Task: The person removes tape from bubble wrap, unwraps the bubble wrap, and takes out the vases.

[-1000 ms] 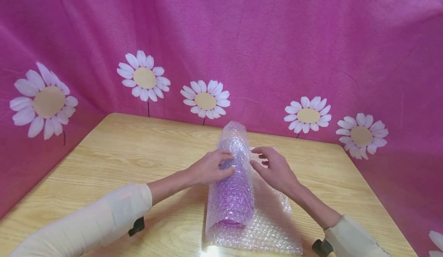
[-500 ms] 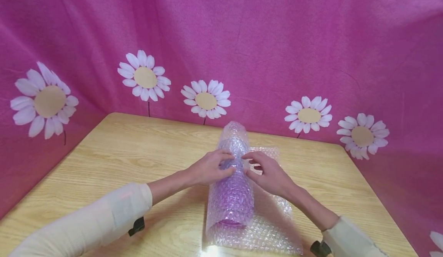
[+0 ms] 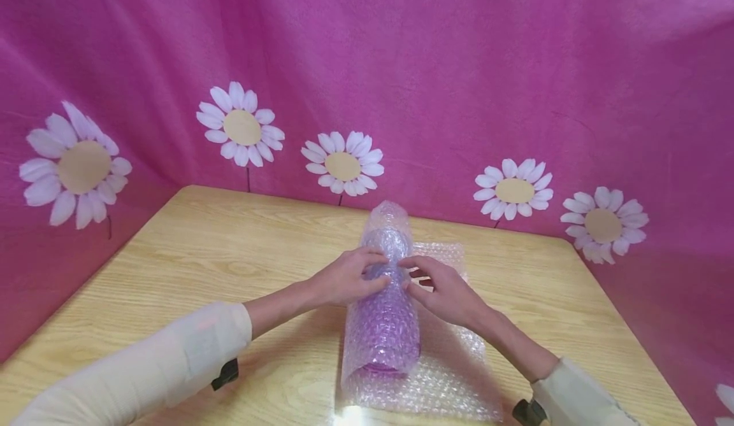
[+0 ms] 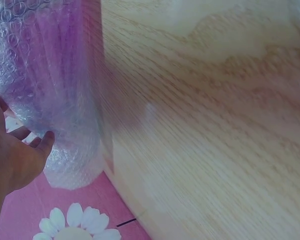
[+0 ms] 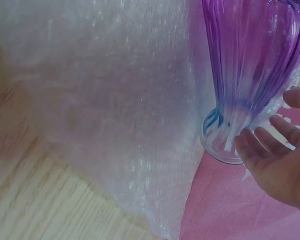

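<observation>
A ribbed glass vase, purple fading to blue near its clear round foot, lies on its side, foot away from me. Bubble wrap covers its left side and top; in the head view the vase shows only as colour through it. The right wrist view shows its uncovered right side. My left hand rests on the wrap from the left, thumb and fingers spread. From the right, my right hand reaches to the covered vase near its narrow end, fingers slightly bent. Whether its fingertips touch is unclear.
A flat stretch of the bubble wrap spreads right of the vase over the wooden table. Behind the table hangs a magenta cloth with white daisies, which also runs along both sides.
My right hand has moved left, from beside the wrapped vase up to its right side. My left hand and the vase have stayed in place.
</observation>
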The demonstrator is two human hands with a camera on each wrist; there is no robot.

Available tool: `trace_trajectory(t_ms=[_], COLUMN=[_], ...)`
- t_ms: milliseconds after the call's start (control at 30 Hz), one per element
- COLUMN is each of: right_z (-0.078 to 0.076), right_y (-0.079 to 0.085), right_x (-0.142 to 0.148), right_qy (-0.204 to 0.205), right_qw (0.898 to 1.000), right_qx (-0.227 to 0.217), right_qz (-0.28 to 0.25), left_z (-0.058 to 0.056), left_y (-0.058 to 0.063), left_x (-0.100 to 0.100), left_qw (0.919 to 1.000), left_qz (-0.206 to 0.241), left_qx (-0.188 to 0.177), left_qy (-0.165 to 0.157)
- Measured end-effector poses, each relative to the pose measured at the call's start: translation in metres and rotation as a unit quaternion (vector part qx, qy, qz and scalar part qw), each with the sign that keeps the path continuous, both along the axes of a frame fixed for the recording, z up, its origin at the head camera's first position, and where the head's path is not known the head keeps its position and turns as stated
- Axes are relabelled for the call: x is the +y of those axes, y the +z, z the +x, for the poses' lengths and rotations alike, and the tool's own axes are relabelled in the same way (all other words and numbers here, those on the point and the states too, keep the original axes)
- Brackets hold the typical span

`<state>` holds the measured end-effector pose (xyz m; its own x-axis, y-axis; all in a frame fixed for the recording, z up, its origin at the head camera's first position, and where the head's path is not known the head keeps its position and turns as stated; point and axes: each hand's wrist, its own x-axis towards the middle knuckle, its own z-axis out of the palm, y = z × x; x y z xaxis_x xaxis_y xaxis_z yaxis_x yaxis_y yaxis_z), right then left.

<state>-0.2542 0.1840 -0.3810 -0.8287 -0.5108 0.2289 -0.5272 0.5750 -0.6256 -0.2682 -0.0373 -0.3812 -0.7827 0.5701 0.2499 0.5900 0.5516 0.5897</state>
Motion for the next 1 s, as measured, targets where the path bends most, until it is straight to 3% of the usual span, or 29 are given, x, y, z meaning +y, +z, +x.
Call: trace_trajectory(t_ms=[167,567,1000], right_z=[-0.001,-0.005,-0.006], right_y=[-0.001,0.001,0.006], right_x=[-0.001,-0.003,-0.007], right_qy=[0.010,0.029,0.042], right_qw=[1.000,0.996,0.994], right_qx=[-0.001,0.063,0.068], right_qz=[0.001,0.054,0.073], left_z=[0.001,-0.001,0.004], left_y=[-0.001,-0.005,-0.004], left_x=[0.000,-0.007,-0.016], left_qw=[1.0000,0.9997,0.9983], left_qz=[0.003,0.023,0.044], left_qx=[0.004,-0.012,-0.038], left_qy=[-0.002,0.002,0.002])
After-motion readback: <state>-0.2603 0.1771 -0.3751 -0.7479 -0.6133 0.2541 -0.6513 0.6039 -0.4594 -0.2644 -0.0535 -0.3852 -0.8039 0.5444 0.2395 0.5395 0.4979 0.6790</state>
